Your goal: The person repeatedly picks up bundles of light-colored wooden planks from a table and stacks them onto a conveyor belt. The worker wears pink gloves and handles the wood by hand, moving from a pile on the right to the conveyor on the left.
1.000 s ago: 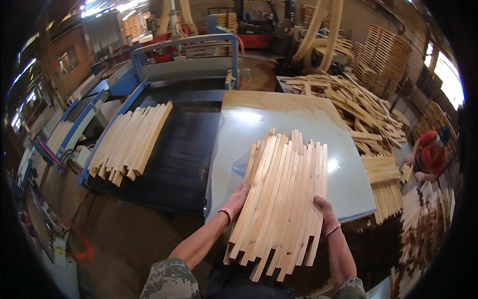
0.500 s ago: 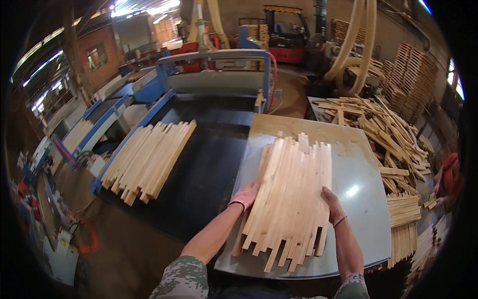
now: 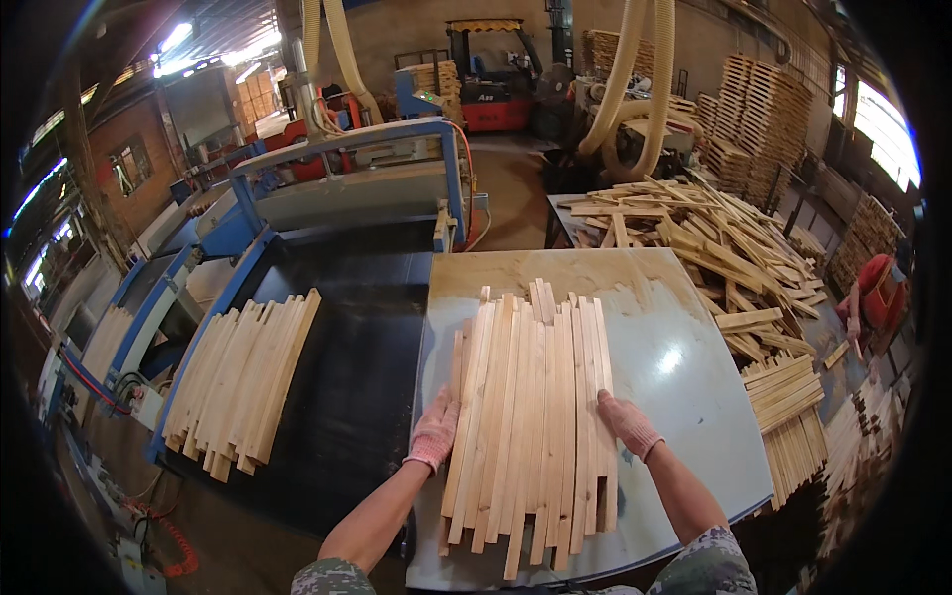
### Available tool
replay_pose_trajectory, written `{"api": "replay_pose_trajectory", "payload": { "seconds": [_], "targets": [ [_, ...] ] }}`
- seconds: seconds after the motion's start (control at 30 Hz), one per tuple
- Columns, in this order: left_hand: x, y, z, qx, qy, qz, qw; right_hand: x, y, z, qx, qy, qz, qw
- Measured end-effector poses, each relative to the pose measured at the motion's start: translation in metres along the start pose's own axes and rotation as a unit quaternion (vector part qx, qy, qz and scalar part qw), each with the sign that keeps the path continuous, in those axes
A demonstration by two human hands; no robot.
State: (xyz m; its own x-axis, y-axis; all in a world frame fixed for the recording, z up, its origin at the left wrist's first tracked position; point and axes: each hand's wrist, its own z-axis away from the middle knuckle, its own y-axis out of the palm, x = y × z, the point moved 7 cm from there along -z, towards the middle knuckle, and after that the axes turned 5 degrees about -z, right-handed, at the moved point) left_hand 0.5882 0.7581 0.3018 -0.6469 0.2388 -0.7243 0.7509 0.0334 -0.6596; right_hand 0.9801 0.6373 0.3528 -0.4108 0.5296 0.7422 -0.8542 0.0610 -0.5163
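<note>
Both hands stand apart, the gloved left hand [image 3: 433, 428] and gloved right hand [image 3: 629, 424] touching opposite long sides of a bundle of wooden strips [image 3: 526, 416]; I cannot tell whether any fingers curl underneath. It lies on the shiny pale table [image 3: 684, 446], lower centre of the frame, its ragged ends close to the near edge.

From where I stand, uneven pressure could make the loose strips fan out or ride over one another, since no tie shows around them. Pulled too far back, the longest might tip off that edge; the smooth top could let them skid.

Left of centre runs a black belt [image 3: 342, 367], its left side taken up by a second batch of strips [image 3: 241, 382]. A blue frame [image 3: 452, 183] spans its far end, limiting the way through. Loose wood [image 3: 719, 243] crowds the table's right side, and a co-worker in red [image 3: 878, 297] is near the right rim.
</note>
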Motion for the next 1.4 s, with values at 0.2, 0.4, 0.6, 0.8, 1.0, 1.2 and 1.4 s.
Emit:
{"api": "replay_pose_trajectory", "payload": {
  "seconds": [0.2,0.4,0.6,0.8,1.0,1.2,1.4],
  "targets": [
    [-0.062,-0.02,0.009,0.243,0.059,-0.311,0.917,0.029,-0.006,0.027,-0.019,-0.016,0.133,0.991],
    [-0.113,-0.047,0.012,0.326,-0.093,-0.243,0.909,0.039,-0.001,0.028,-0.072,-0.005,0.159,0.985],
    [-0.065,-0.012,0.025,0.25,-0.093,0.165,0.949,0.033,0.009,0.023,-0.077,-0.086,0.033,0.993],
    [-0.074,-0.042,0.038,0.229,-0.09,0.198,0.949,0.054,0.012,0.036,-0.084,-0.137,0.004,0.987],
    [-0.041,-0.126,0.03,0.183,-0.092,0.257,0.944,0.144,0.057,0.074,-0.079,-0.166,0.028,0.983],
    [0.063,-0.23,0.035,0.14,-0.112,0.316,0.932,0.228,0.18,0.074,-0.039,-0.138,0.153,0.978],
    [0.187,-0.29,0.033,0.142,-0.173,0.165,0.96,0.251,0.314,0.045,0.026,-0.145,0.111,0.983]
  ]
}}
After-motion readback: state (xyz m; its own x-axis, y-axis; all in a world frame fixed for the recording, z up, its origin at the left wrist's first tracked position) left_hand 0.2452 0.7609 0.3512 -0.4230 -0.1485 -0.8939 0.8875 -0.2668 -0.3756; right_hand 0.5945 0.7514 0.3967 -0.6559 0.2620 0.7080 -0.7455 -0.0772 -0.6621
